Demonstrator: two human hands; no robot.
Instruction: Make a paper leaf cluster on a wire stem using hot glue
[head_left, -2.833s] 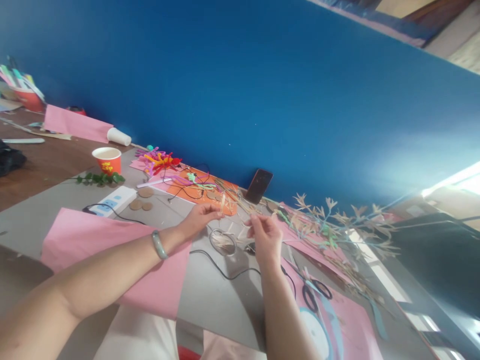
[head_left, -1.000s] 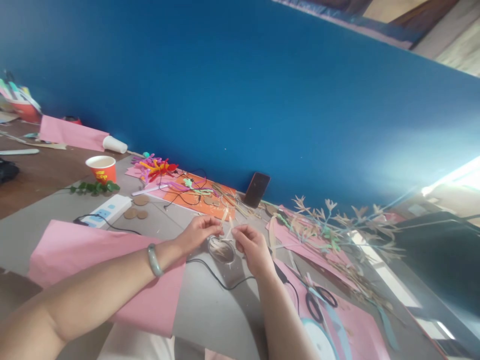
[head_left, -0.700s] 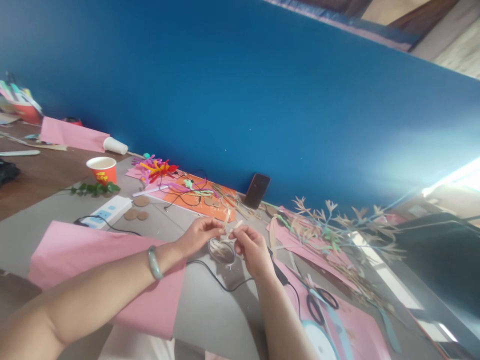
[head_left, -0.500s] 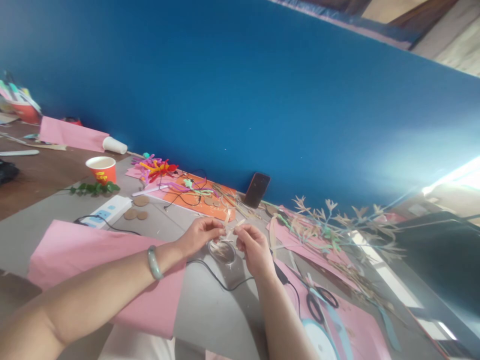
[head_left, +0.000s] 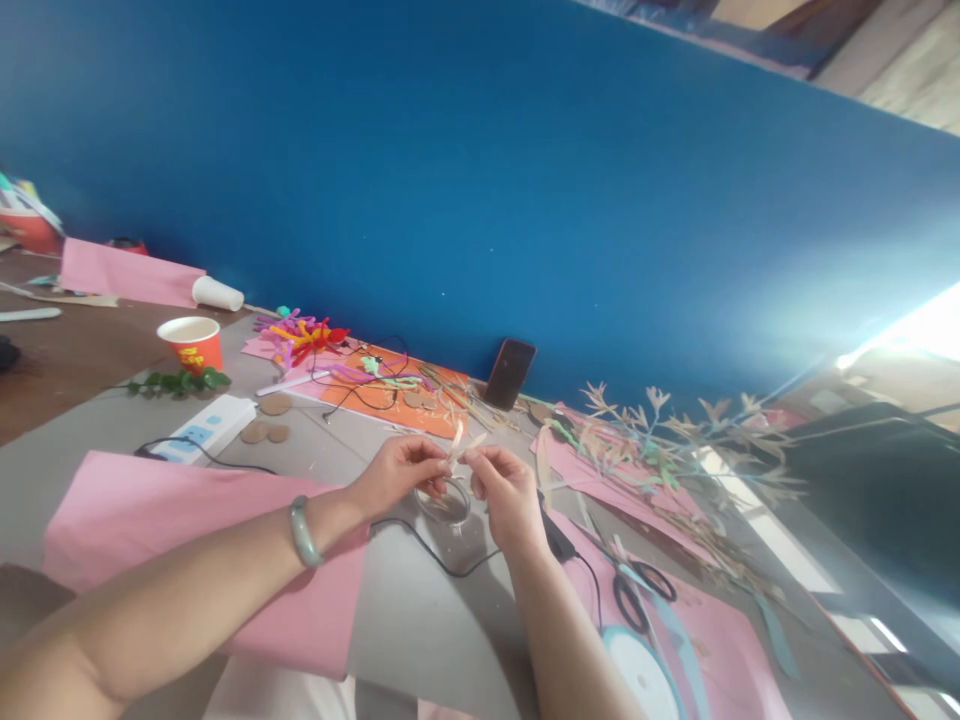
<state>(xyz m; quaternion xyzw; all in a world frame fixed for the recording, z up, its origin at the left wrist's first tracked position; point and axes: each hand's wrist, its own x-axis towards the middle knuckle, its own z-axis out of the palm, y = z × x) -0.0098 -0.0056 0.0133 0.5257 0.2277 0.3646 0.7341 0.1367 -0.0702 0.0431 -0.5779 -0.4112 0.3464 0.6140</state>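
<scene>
My left hand (head_left: 401, 473) and my right hand (head_left: 504, 492) meet above the grey table (head_left: 420, 610), fingertips pinched together on small pale straw strips (head_left: 462, 445) that stick up between them. A green bangle (head_left: 304, 531) sits on my left wrist. Just below the hands lies a clear round dish (head_left: 444, 503) with more pale bits in it. A black cable (head_left: 442, 560) runs under the hands.
Pink paper (head_left: 187, 540) lies at left, black scissors (head_left: 636, 592) at right on more pink paper. A phone (head_left: 508, 372) leans on the blue wall. Dried paper branches (head_left: 660, 450), an orange sheet (head_left: 390, 395), coloured pipe cleaners (head_left: 300, 333), a red cup (head_left: 187, 343) and a power strip (head_left: 202, 432) lie around.
My right hand came left from the table to meet my left hand, and both now pinch the straw strips together. The view has shifted slightly.
</scene>
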